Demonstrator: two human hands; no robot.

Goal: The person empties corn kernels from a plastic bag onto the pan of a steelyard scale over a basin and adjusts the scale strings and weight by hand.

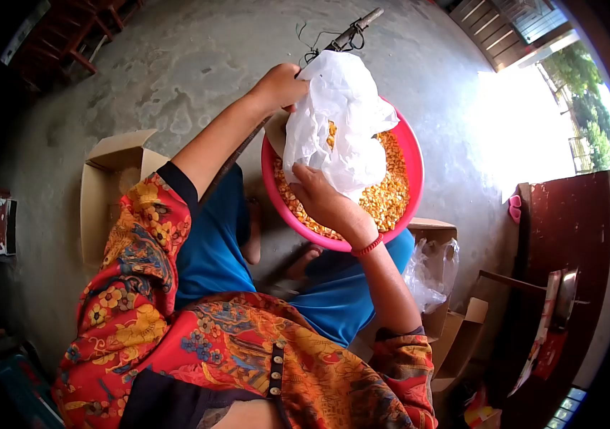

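The right hand (326, 204), wearing a red bracelet (368, 246) at the wrist, is pinching the near edge of a white plastic bag (344, 100) with partly curled fingers. Beneath both hands, a pink basin (419, 168) is holding yellow kernels (393, 177), and the bag is hanging over them. Farther out, the left hand (283, 87) is clasping the bag's far side, its fingers folded and partly hidden. Beyond that hand, a dark pole (355, 30) is jutting out above the grey floor (205, 43).

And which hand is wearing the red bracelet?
The right hand, the lower one in the picture: the red bracelet circles its wrist. The left hand, higher up on the white plastic bag, shows a bare wrist.
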